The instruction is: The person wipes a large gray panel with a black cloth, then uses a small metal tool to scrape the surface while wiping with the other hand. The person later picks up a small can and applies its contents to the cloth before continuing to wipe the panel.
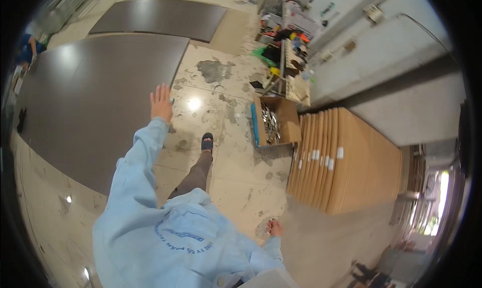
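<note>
My left hand [161,103] reaches forward with its fingers stretched out and parted. It is beside the right edge of a large dark grey-brown panel [95,92]; whether it touches the panel I cannot tell. A small bluish bit shows at the hand's right side, too small to name. Lower down on the right, my right hand [274,227] hangs low beside my body, its fingers loosely bent and slightly apart. No object shows in it. Both arms wear light blue sleeves.
A second dark panel [160,18] lies farther off. At right, an open cardboard box [287,120] holds shiny metal parts, next to a stack of flat brown cartons [361,162]. Assorted clutter [286,47] lines the wall. Another person [26,49] is at the far left. The floor [236,162] has worn patches.
</note>
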Action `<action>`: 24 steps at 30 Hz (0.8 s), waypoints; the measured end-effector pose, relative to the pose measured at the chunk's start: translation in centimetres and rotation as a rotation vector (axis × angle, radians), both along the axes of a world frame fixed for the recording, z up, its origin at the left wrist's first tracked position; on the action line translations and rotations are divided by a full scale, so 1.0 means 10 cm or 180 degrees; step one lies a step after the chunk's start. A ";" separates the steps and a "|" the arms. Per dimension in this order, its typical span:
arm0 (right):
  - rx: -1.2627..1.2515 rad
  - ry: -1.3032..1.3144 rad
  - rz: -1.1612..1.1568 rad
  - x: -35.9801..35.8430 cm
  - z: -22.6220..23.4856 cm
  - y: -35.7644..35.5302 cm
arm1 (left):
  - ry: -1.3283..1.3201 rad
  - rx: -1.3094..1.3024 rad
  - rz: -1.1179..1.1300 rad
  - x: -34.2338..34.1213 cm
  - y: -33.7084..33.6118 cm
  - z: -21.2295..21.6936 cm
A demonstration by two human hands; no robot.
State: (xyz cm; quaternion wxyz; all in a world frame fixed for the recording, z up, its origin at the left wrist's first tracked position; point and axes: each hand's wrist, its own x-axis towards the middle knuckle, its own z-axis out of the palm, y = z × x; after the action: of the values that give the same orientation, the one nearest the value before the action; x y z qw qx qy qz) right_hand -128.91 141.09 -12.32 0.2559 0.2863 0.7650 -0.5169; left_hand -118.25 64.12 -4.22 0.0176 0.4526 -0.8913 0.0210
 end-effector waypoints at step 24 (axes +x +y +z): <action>0.0297 0.0529 0.2588 -3.99 -0.27 -4.99 | -0.0730 -0.0429 0.2237 -1.53 -3.40 -0.28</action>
State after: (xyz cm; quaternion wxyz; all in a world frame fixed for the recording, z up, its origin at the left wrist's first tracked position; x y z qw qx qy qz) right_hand -168.77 91.21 -15.01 0.3633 -0.0704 0.8564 -0.3600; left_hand -133.57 30.13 -7.03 -0.0608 0.7234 -0.6743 0.1350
